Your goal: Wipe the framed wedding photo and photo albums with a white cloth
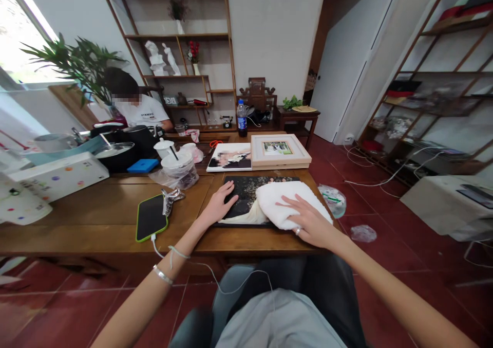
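Note:
A dark photo panel [241, 199] with a pale dress in its picture lies flat on the wooden table right in front of me. My left hand [219, 204] rests on its left edge, fingers stretched out and thumb apart. Over the panel's right part lies a folded white towel [271, 204]. My right hand [308, 219], with a ring on one finger, grips the towel from above and presses it against the panel. The towel hides much of the picture's right side.
Behind the panel lie a white photo print [229, 158] and a light wooden picture frame [281, 152]. To the left are a charging phone [152, 217], a lidded cup [177, 160] and a blue box [142, 166]. Another person [142, 106] sits at the far left.

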`<state>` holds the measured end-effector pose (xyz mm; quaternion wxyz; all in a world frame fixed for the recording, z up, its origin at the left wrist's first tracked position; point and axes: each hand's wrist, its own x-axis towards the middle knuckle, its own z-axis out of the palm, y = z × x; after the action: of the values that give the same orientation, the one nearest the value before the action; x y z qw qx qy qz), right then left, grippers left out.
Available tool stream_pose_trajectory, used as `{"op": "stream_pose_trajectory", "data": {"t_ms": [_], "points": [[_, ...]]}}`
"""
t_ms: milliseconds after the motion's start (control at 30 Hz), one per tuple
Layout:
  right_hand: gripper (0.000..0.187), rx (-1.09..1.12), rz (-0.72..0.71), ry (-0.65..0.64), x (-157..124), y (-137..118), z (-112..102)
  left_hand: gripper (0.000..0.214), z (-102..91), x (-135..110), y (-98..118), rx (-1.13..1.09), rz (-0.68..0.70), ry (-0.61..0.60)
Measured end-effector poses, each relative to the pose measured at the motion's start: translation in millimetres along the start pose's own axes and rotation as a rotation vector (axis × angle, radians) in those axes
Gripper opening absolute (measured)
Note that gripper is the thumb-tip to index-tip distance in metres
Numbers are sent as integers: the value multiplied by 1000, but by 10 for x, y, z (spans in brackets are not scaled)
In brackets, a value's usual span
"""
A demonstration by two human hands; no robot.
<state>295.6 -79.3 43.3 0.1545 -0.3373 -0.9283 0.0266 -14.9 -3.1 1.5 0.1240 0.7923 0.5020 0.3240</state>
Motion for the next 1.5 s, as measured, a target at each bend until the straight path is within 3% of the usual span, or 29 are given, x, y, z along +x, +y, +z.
{"op": "stream_pose_trajectory", "data": {"t_ms": [167,367,533,733,833,967,1267,1367,1500], "points": [[37,-66,145,96,170,377,39,52,3,5,-17,16,24,20],[36,-162,250,96,530,699,103,52,1,2,-22,-8,24,30],[38,-148,233,74,529,465,102,50,6,-7,-5,-5,19,28],[40,-51,14,7,123,-122,57,61,8,-41,51,25,-9,12],[37,-37,-26,-16,13,-226,28,63,-1,-50,76,41,-11,8],[38,-47,3,12,85,-55,17,63,-8,-36,75,43,-16,2],[35,-191,204,107,537,724,132,67,-3,13,82,22,-24,-1],[36,-203,211,104,576,706,131,60,21,12,54,1,3,2],[38,-171,151,81,437,391,99,51,73,23,-21,-17,40,11]]}}
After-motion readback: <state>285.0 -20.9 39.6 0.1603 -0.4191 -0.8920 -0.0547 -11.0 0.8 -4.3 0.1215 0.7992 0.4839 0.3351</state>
